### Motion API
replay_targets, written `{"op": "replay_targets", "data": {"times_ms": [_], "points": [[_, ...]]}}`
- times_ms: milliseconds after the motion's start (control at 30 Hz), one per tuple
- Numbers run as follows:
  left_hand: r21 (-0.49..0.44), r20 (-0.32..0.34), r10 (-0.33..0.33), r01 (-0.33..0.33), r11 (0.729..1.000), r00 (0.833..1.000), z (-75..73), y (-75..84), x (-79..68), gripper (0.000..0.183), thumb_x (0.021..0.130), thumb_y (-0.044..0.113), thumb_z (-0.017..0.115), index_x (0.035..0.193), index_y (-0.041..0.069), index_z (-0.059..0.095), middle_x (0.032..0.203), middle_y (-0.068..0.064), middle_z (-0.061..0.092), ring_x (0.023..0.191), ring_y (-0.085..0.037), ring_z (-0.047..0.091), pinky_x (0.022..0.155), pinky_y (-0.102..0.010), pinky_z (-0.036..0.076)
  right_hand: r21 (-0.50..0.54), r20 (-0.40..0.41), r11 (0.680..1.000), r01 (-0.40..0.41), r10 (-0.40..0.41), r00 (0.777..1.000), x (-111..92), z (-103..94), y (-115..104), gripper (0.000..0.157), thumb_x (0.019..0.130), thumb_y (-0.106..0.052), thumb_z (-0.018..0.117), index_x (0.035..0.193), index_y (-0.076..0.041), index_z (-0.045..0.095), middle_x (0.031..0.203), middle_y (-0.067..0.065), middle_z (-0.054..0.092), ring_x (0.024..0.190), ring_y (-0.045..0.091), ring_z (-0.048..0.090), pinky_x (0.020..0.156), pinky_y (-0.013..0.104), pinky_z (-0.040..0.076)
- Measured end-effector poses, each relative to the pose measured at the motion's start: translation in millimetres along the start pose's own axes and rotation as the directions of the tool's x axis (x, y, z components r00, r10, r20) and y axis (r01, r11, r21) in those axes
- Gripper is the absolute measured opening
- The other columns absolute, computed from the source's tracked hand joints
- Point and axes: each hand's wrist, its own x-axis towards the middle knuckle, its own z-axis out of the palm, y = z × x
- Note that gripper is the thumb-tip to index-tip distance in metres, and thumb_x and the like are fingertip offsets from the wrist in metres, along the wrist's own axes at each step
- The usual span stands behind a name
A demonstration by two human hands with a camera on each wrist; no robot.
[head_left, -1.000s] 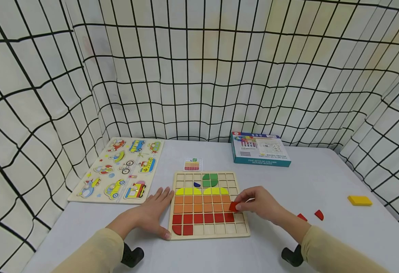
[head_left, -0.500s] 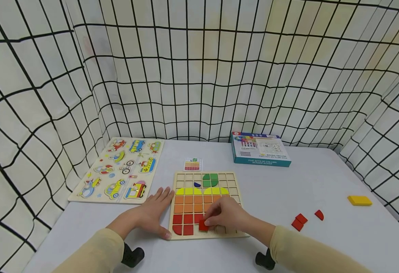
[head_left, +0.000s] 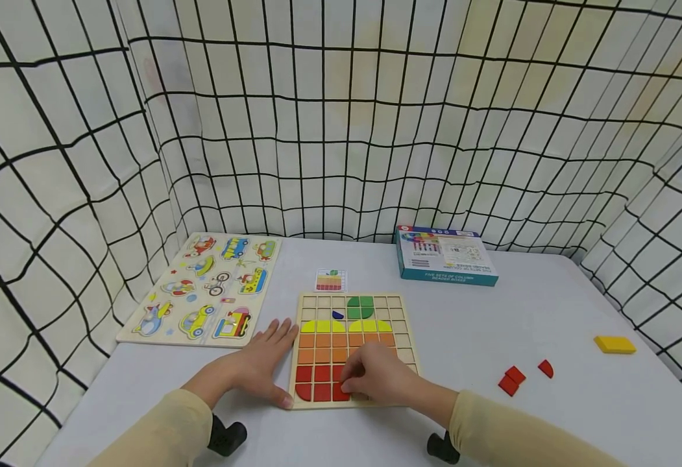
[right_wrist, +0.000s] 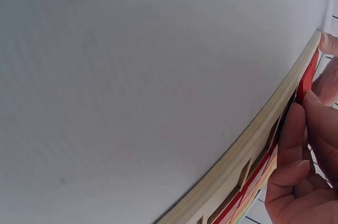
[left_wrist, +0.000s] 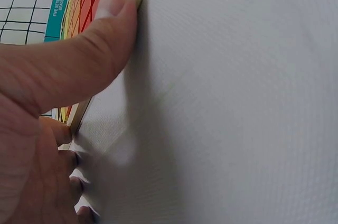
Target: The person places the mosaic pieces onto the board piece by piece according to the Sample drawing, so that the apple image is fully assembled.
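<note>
A wooden grid board (head_left: 411, 388) lies on the table with rows of red, orange and yellow pieces and a green group near its top. My left hand (head_left: 257, 366) rests spread at the board's left side, its thumb on the lower left corner; the left wrist view shows that thumb (left_wrist: 100, 44) against the rim. Over the lower rows, my right hand (head_left: 378, 375) pinches a red square tile (head_left: 339, 393) at the third cell of the bottom row. In the right wrist view, thumb and fingers meet at a red tile (right_wrist: 306, 82) by the board's edge.
Two red squares (head_left: 512, 381), a red quarter-round piece (head_left: 546, 368) and a yellow block (head_left: 614, 344) lie on the right. A picture card (head_left: 331, 280) is behind the board. A teal box (head_left: 447, 255) and a vehicle puzzle (head_left: 200, 292) stand farther back. Black netting surrounds the table.
The right hand has carried the red tile leftward and down from the board's right side to the bottom row, where the tile now lies in line with its neighbours. The left hand stays put.
</note>
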Motion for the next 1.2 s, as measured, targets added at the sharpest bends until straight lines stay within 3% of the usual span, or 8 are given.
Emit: {"op": "replay_targets", "data": {"times_ms": [300, 567, 733, 933, 1200], "points": [[0.002, 0.005, 0.001, -0.001, 1.0, 1.0, -0.3, 1.5, -1.0, 0.122, 0.071, 0.043, 0.091, 0.162, 0.001, 0.022, 0.171, -0.023, 0.013, 0.158, -0.047, 0.003, 0.126, -0.067, 0.009, -0.093, -0.031, 0.995, 0.03, -0.033, 0.999, -1, 5.2, -3, 0.004, 0.086, -0.013, 0.082, 0.083, -0.015, 0.08, 0.077, -0.011, 0.072, 0.073, 0.002, 0.052, 0.063, 0.016, 0.047], [-0.001, 0.007, -0.007, 0.007, 1.0, 1.0, 3.0, 0.2, 0.4, 0.123, 0.07, 0.044, 0.091, 0.162, 0.002, 0.021, 0.171, -0.021, 0.012, 0.159, -0.046, 0.003, 0.127, -0.066, 0.01, -0.02, -0.048, 1.0, -0.017, 0.016, 0.999, -7, -4.8, 7, 0.005, 0.09, -0.016, 0.079, 0.085, -0.016, 0.079, 0.078, -0.012, 0.068, 0.076, 0.008, 0.055, 0.064, 0.018, 0.049], [0.003, 0.011, -0.013, 0.013, 1.0, 1.0, 2.9, 0.7, 0.9, 0.123, 0.071, 0.044, 0.091, 0.162, 0.002, 0.021, 0.172, -0.021, 0.012, 0.159, -0.045, 0.003, 0.127, -0.065, 0.01, 0.009, -0.121, 0.997, -0.074, 0.074, 0.99, -18, -30.6, 34, 0.002, 0.089, -0.013, 0.079, 0.088, -0.012, 0.078, 0.082, -0.008, 0.069, 0.08, 0.012, 0.056, 0.067, 0.019, 0.05], [0.007, 0.005, -0.014, 0.014, 1.0, 1.0, 0.8, 1.9, 0.9, 0.123, 0.07, 0.043, 0.091, 0.162, 0.002, 0.021, 0.171, -0.021, 0.013, 0.159, -0.046, 0.003, 0.126, -0.066, 0.01, -0.018, -0.234, 0.985, -0.169, 0.16, 0.959, -46, -72.3, 80, 0.006, 0.09, -0.008, 0.077, 0.094, -0.011, 0.078, 0.089, -0.002, 0.071, 0.081, 0.014, 0.058, 0.068, 0.02, 0.053], [0.01, -0.001, -0.016, 0.016, 1.0, 1.0, 0.6, 1.2, 1.0, 0.123, 0.07, 0.043, 0.091, 0.162, 0.002, 0.021, 0.171, -0.021, 0.012, 0.159, -0.046, 0.003, 0.127, -0.066, 0.009, -0.091, -0.222, 0.983, -0.158, 0.135, 0.966, -98, -123.7, 146, 0.013, 0.093, -0.009, 0.073, 0.105, -0.01, 0.078, 0.105, 0.005, 0.076, 0.088, 0.013, 0.064, 0.07, 0.018, 0.055]]}}
